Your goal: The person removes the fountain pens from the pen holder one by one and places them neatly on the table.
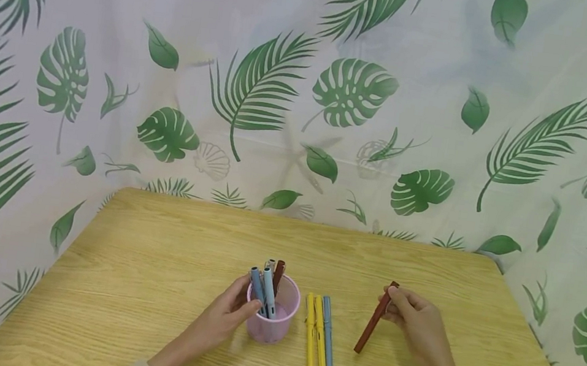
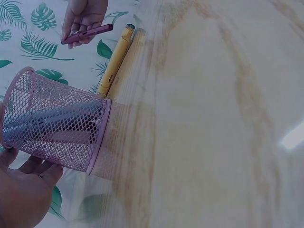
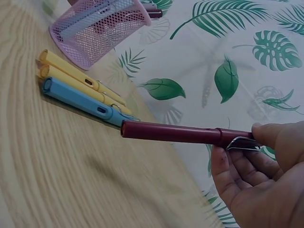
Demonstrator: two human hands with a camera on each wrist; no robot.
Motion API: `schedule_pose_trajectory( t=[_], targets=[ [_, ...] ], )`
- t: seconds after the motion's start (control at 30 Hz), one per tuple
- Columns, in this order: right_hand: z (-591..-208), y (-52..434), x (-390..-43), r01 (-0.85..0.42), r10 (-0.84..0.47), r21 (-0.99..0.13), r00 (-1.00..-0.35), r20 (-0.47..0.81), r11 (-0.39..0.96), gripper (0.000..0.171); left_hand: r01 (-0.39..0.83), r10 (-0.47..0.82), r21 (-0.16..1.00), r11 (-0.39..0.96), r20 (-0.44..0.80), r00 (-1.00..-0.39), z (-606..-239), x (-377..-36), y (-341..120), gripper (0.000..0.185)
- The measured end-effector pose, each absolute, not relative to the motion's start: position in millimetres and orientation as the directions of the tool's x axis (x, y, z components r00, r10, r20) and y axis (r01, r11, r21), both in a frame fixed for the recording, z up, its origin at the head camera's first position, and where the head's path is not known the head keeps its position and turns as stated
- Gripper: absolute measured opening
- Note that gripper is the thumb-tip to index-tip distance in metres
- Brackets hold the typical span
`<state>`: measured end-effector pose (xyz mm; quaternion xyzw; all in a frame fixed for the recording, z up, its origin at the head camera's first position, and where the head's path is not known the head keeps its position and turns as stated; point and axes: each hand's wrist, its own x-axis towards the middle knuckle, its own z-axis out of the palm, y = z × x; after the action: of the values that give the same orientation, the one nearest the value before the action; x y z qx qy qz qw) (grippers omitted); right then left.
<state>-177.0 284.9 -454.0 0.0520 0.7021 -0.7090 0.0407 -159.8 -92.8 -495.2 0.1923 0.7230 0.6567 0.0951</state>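
With our left hand [image 1: 223, 316] cupping the pink mesh pen cup [image 1: 272, 313] on the worktop [image 1: 149, 263], beside three loose pens [image 1: 319, 333], our right hand [image 1: 416, 321] fingers pinch the maroon pen [image 1: 373, 326], best kept steady and upright.

A white curtain [image 1: 306, 86] printed with green palm fronds, monstera leaves and faint seashells fills the upper two thirds of the head view and wraps round both the left and right edges, hanging behind the furniture like a backdrop. A light wooden table [image 1: 146, 287] with clear grain occupies the lower middle of the frame, its far edge running across the centre and its rounded corners at left and right. Bright glare from overhead light shines on the tabletop near the bottom edge.
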Motion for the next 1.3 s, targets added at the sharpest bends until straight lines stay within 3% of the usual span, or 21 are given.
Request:
schedule_pose_trajectory(
  t=[0.23,0.57,1.3],
  targets=[
    [-464,275,-178,0.157,-0.011,-0.986,-0.987,-0.158,0.061,0.046,0.146,0.393,0.987,0.072,0.106,-0.913,-497,-160,-92,0.068],
    [-472,264,-182,0.188,-0.039,-0.964,-0.979,-0.199,0.187,0.045,0.155,0.398,0.986,0.067,0.117,-0.91,-496,-160,-93,0.069],
    [-486,236,-183,0.212,0.087,-0.916,-0.977,-0.194,0.34,0.033,0.155,0.399,0.986,0.062,0.118,-0.91,-495,-160,-92,0.066]
  ],
)
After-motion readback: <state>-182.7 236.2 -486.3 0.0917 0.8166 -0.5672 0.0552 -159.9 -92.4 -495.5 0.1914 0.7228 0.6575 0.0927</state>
